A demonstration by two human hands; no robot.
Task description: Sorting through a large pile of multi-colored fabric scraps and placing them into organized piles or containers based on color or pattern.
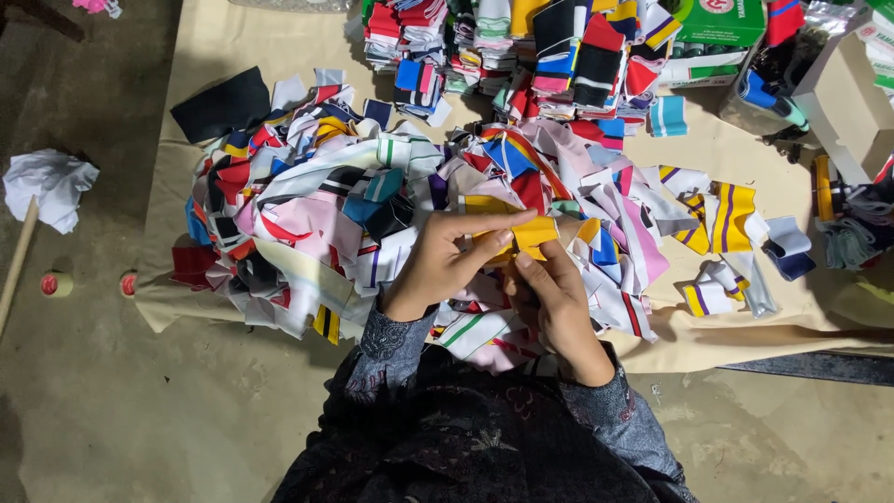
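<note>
Nearest in, dark patterned sleeves, both hands up over the lap. Left hand (438, 265) fingers (494, 222) pressed together along the top edge of a yellow fabric piece (533, 235), thumb beneath, pinching it. Right hand (559, 312) just below, thumb (533, 272) pushed up against the same piece from underneath, other fingers curled in behind; grip there only partly visible. Yellow piece held just above the heap, touching both hands.

Directly under and around: a big loose heap of cut fabric scraps (354, 205), pink, white, red, blue, black, striped, too tangled to count, spread on a beige cloth sheet (223, 37) laid over the concrete floor (112, 410). Heap crowding right up against the wrists.

Off to the right, a small separate cluster of yellow-and-purple striped pieces (726, 219), four or so, well apart from the hands.

Left side on the floor: two small tape rolls (56, 284), one at the sheet's edge, one further out; a wooden stick (17, 265) lying tilted; a crumpled white cloth (51, 186) at its top end.

Further back, neat stacked rows of folded pieces (521, 47), several stacks, exact count unclear. Far right corner: a green and white carton (722, 28) behind the stacks, contents hidden, and one pale cardboard box (843, 102), inside not visible.
</note>
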